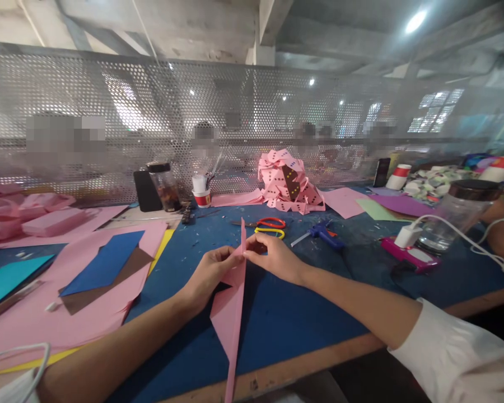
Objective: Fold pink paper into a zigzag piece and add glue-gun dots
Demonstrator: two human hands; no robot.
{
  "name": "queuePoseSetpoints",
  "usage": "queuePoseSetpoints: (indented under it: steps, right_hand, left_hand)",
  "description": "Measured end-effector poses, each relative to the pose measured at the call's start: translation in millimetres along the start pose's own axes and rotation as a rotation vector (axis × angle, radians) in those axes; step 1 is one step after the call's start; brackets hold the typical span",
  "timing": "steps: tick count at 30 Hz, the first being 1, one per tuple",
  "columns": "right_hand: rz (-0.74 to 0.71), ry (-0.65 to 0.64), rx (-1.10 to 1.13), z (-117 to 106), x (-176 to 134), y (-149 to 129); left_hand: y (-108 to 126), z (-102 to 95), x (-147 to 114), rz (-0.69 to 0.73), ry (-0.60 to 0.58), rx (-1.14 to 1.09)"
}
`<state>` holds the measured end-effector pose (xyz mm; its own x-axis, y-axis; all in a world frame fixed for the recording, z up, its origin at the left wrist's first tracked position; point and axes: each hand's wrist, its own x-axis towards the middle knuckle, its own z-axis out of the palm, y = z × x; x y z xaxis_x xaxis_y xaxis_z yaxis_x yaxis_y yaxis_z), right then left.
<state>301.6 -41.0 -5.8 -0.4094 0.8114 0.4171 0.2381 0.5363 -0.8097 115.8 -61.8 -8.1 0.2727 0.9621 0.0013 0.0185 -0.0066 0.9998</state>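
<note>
A long piece of pink paper (pixel 231 313) with a narrow folded edge stands between my hands, over the blue tabletop. My left hand (pixel 212 274) pinches it near its upper part, thumb along the fold. On the other side, my right hand (pixel 273 257) closes thumb and fingertips on the same folded edge. The paper's lower end runs past the table's front edge. Just beyond my right hand lie scissors (pixel 270 228) with red and yellow handles. A blue glue gun (pixel 325 234) lies farther right.
Pink sheets (pixel 21 330) with blue and brown paper on top cover the left side. At the back stand a pile of dotted pink folded pieces (pixel 281 182), a paper cup (pixel 201 198) and a dark-lidded jar (pixel 166 187). A magenta power strip (pixel 415 257) with a white cable sits right.
</note>
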Motion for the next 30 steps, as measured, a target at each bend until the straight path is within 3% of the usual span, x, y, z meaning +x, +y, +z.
queuePoseSetpoints:
  steps: [11, 30]
  right_hand:
    - [-0.132, 0.062, -0.140, 0.1, -2.0, -5.7]
    - [-0.328, -0.021, -0.365, -5.4, -5.5, -12.1]
  left_hand:
    - [4.6, -1.0, -2.1, -0.050, -0.022, -0.022]
    - [3.4, -3.9, 0.3, -0.144, -0.013, -0.182]
